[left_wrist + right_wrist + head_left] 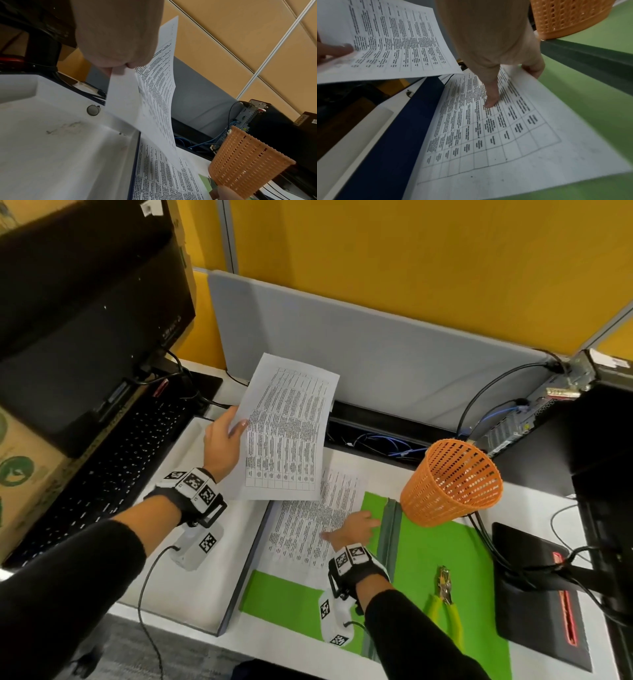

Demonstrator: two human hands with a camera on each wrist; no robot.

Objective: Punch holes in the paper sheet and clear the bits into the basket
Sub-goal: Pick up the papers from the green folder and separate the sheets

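My left hand (pixel 236 428) pinches a printed paper sheet (pixel 287 440) by its left edge and holds it in the air above the tray, thumb on top; in the left wrist view the sheet (pixel 154 101) hangs curved from my fingers. A second printed sheet (pixel 308 529) lies flat on the green mat (pixel 438 559). My right hand (pixel 352 527) rests spread on it, its thumb (pixel 490 102) pressing the print and fingertips (pixel 534 70) at the sheet's right edge. The yellow-handled punch pliers (pixel 445 607) lie on the mat, right of that wrist. The orange mesh basket (pixel 452 481) stands tilted at the mat's far side.
A white tray (pixel 191 594) with a dark rim lies under my left arm. A black keyboard (pixel 113 470) and monitor are at the left. A dark green folder spine (pixel 388 529) runs beside my right hand. A monitor base (pixel 537 594) and cables sit at the right.
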